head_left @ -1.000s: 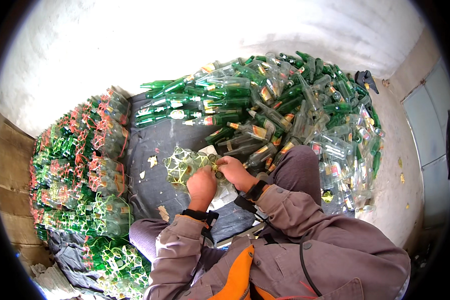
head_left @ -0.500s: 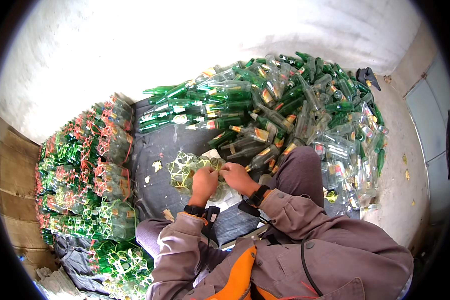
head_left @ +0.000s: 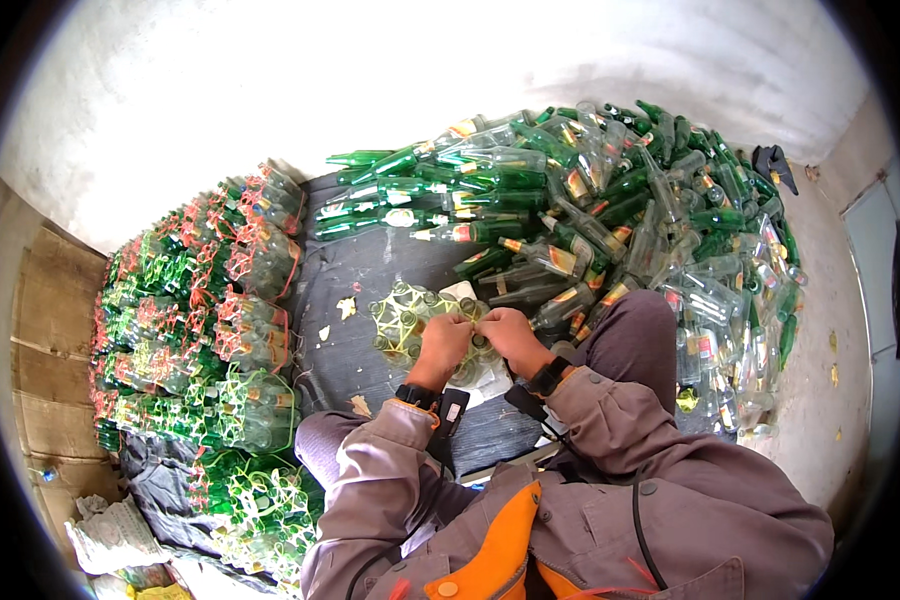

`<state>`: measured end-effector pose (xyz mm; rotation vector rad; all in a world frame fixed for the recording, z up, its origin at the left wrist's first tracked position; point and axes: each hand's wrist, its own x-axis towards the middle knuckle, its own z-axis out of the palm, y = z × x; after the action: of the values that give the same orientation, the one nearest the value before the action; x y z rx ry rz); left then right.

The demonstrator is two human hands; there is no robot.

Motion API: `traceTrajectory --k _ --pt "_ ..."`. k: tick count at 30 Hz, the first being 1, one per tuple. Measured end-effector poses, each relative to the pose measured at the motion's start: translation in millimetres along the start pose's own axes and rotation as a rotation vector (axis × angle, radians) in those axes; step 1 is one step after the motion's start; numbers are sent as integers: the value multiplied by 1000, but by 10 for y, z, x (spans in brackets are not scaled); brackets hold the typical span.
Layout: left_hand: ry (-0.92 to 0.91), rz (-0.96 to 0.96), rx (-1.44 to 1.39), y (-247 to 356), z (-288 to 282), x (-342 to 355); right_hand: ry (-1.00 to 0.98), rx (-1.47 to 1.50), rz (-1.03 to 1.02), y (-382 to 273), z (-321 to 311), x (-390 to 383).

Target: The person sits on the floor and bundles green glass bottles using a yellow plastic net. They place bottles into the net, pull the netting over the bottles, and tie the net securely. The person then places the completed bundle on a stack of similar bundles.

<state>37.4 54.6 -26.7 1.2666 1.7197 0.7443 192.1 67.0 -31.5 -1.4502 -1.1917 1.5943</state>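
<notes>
A bundle of clear bottles [head_left: 402, 323], looped with pale yellow plastic band [head_left: 410, 305], stands on a white slab [head_left: 493, 387] in front of me. My left hand [head_left: 445, 345] is closed, pinching the band at the bundle's near right part. Close beside it, my right hand [head_left: 508, 338] also pinches at the band, thumb and finger together. The fingertips of both are small in the picture, and the bottles under them are partly hidden.
Loose green and clear bottles [head_left: 610, 220] lie heaped behind and to the right. Stacked bottle bundles [head_left: 190, 330] tied with red and yellow bands line the left, beside cardboard [head_left: 50, 380]. A dark sheet [head_left: 340, 370] covers the floor, with yellow scraps [head_left: 347, 307]. White wall [head_left: 420, 60] behind.
The whole view has shifted, so the scene sits further right in the picture. Both hands remain at the bundle, with small shifts of the fingers along the band.
</notes>
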Motion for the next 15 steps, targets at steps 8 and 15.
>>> traceTrajectory --k 8,15 --pt "23 19 117 192 -28 -97 36 -334 -74 -209 -109 -17" --pt "12 37 270 362 -94 -194 39 -561 -344 -249 -207 -7"
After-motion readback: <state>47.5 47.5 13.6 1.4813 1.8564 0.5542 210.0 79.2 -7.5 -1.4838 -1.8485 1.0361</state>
